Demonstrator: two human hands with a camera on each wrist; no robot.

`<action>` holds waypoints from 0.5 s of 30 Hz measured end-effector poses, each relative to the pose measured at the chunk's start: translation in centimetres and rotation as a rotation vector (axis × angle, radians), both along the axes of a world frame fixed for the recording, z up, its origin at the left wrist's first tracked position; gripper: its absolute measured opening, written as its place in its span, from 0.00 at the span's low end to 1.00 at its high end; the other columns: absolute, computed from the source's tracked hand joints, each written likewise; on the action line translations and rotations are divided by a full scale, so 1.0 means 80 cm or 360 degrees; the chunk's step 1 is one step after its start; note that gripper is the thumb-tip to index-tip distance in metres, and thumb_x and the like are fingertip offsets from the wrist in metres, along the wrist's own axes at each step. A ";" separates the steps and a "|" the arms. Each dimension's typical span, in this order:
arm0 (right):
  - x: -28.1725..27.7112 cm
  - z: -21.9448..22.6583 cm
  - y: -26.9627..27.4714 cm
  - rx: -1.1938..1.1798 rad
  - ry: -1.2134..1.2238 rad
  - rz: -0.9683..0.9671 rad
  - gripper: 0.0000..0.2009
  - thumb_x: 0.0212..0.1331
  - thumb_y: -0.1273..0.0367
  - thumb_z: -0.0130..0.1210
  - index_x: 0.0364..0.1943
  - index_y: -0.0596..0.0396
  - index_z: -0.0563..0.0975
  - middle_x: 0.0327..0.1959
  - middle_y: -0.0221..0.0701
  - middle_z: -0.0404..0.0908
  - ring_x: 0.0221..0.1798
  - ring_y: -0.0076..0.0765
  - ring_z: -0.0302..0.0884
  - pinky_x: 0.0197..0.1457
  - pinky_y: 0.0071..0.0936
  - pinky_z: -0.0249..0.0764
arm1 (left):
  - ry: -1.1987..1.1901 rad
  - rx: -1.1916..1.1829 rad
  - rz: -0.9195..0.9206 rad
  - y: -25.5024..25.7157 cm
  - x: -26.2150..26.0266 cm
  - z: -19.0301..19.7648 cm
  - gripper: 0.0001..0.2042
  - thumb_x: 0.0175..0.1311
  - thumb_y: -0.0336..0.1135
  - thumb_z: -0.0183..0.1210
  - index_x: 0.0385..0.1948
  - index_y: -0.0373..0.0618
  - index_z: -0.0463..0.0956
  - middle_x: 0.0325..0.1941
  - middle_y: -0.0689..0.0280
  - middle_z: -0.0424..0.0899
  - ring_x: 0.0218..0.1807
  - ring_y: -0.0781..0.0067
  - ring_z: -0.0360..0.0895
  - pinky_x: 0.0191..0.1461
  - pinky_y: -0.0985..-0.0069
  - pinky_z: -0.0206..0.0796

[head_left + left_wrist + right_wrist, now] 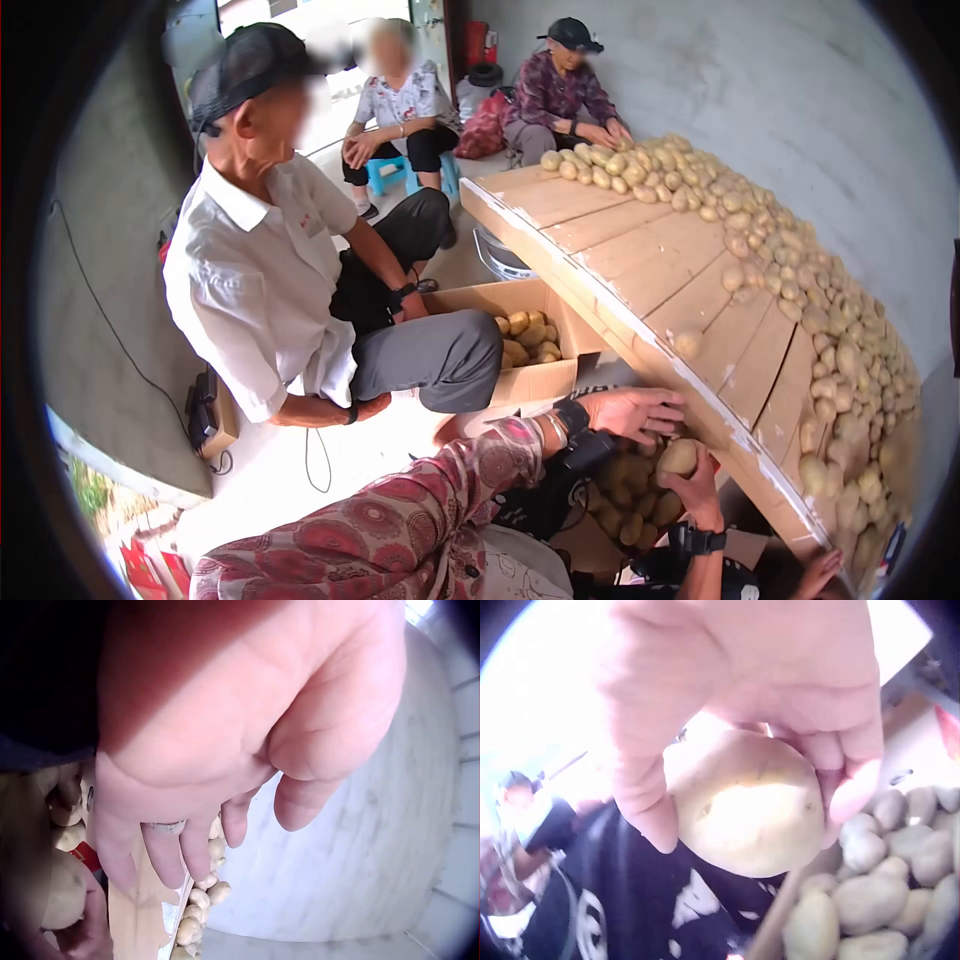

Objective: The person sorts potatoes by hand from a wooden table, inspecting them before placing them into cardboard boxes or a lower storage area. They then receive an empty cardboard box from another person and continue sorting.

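Far left in my head view sits a person in a white shirt and grey trousers, on the floor beside an open cardboard box with a few potatoes lying in its bottom. Behind, two more people sit by the far end of the table, one on a blue stool, the other in a dark cap bent over the heap.

Next comes my left hand, on a red patterned sleeve. It lies flat, palm up, fingers straight and loosely spread, reaching toward the lower edge of the sloping wooden table. It holds nothing. My left wrist view shows the same palm open, the fingertips just over the plank edge, with potatoes along the wall beyond.

Just right of it and lower is my right hand, with a black strap on its wrist. Its fingers and thumb are curled round one pale potato, held up just under the table edge, close to my left hand but not touching it. The right wrist view shows the potato gripped between thumb and fingers, above a second box of potatoes below.

Farthest right, the long pile of potatoes runs along the table against the grey wall. One lone potato rests on the planks apart from the pile.
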State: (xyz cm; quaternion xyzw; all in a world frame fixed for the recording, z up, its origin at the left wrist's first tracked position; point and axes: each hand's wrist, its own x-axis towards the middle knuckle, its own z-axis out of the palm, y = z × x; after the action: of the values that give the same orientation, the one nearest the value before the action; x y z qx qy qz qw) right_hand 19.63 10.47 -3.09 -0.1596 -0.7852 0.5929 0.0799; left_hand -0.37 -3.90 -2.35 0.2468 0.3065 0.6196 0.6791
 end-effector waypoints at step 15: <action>-0.048 0.088 -0.054 0.0738 0.0577 -0.0089 0.18 0.55 0.62 0.55 0.46 0.58 0.69 0.51 0.44 0.70 0.54 0.49 0.69 0.57 0.39 0.65 | -0.0633 -0.0060 -0.0289 0.063 0.040 -0.043 0.33 0.61 0.68 0.41 0.57 0.51 0.64 0.59 0.61 0.70 0.56 0.64 0.73 0.52 0.66 0.71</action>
State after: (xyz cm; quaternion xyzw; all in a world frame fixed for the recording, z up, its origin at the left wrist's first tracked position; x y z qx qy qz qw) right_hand 15.76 6.14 3.93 -0.0500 -0.8680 0.4141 0.2695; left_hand 2.80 1.11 -5.78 0.1336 0.1547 0.5864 0.7838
